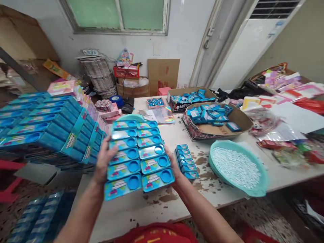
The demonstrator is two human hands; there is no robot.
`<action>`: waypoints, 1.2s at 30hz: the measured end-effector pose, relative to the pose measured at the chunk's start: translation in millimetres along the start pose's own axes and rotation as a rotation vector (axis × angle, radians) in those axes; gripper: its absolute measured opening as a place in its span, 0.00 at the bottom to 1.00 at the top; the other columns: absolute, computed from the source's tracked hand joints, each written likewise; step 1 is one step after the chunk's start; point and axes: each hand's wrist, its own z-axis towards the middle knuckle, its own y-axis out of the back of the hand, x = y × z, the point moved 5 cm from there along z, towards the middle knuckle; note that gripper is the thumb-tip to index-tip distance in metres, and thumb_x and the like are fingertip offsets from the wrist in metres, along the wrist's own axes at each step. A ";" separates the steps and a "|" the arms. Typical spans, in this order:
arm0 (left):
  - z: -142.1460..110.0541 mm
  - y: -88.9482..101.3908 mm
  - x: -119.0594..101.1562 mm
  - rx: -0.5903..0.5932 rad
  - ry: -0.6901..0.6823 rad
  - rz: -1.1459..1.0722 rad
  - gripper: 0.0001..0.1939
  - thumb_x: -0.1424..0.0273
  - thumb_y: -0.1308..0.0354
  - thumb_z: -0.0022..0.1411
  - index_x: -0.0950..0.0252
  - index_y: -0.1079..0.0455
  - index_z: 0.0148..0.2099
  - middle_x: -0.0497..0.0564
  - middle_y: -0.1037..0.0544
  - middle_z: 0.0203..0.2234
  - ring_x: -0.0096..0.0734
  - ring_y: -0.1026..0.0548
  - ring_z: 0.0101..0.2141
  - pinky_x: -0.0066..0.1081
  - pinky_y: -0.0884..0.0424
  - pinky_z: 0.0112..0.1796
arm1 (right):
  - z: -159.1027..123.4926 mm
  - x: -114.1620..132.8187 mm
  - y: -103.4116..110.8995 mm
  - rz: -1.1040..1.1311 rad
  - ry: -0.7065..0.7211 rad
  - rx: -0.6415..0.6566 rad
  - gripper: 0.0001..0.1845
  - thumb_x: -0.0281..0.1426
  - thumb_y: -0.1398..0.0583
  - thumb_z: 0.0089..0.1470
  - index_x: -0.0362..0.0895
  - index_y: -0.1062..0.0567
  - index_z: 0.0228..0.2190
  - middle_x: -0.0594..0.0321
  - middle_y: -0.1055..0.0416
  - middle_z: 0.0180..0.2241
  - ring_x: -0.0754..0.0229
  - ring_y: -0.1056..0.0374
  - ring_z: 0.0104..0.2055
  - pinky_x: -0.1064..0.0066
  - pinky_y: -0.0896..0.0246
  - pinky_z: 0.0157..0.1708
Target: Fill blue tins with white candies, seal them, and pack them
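Between my two hands I hold a block of blue tins [124, 155], two columns side by side, lids facing up. My left hand [104, 158] presses on the block's left side, its thumb over a lid edge. On the right side my right hand [173, 162] grips the block, its fingers partly hidden. The block hangs above the table and hides part of a pale green bowl [130, 117] behind it. Just right of my right hand, a short row of similar blue tins [187, 162] stands on the table.
Stacked blue display boxes [50, 131] rise at the left. To the right stands a green basin [263, 184] of small white pieces. Behind it are two cardboard trays [197, 133] of small blue packets. Packaging [291, 87] is heaped at the far right.
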 end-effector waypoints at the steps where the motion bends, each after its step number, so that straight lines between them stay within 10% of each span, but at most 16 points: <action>1: -6.2 -11.5 15.0 0.035 0.054 -0.007 0.37 0.60 0.33 0.43 0.63 0.37 0.56 0.51 0.26 0.47 0.44 0.29 0.48 0.35 0.29 0.46 | -0.7 0.0 20.5 0.005 -0.014 -0.020 0.34 0.45 0.38 0.46 0.48 0.37 0.53 0.64 0.26 0.45 0.51 0.32 0.50 0.54 0.40 0.51; 10: -23.6 -83.8 99.3 0.110 0.334 -0.061 0.34 0.66 0.34 0.43 0.57 0.41 0.53 0.52 0.28 0.47 0.42 0.25 0.41 0.38 0.27 0.39 | -9.7 24.9 121.5 -0.022 -0.035 -0.042 0.38 0.46 0.39 0.48 0.54 0.44 0.58 0.63 0.32 0.54 0.51 0.32 0.51 0.53 0.41 0.52; 23: -42.6 -116.0 120.3 0.097 0.257 -0.108 0.38 0.70 0.35 0.43 0.59 0.41 0.58 0.55 0.33 0.53 0.45 0.29 0.49 0.37 0.30 0.44 | -14.7 45.3 145.2 -0.014 -0.226 -0.008 0.31 0.48 0.40 0.47 0.48 0.32 0.50 0.59 0.25 0.45 0.49 0.30 0.49 0.52 0.40 0.52; 36: -93.7 -2.2 88.2 -0.116 0.285 -0.337 0.40 0.69 0.37 0.44 0.59 0.45 0.60 0.53 0.25 0.40 0.38 0.24 0.33 0.36 0.27 0.33 | -36.9 -11.2 97.0 -0.105 -0.411 -0.152 0.17 0.44 0.31 0.26 0.51 0.24 0.22 0.62 0.24 0.25 0.43 0.27 0.38 0.48 0.34 0.46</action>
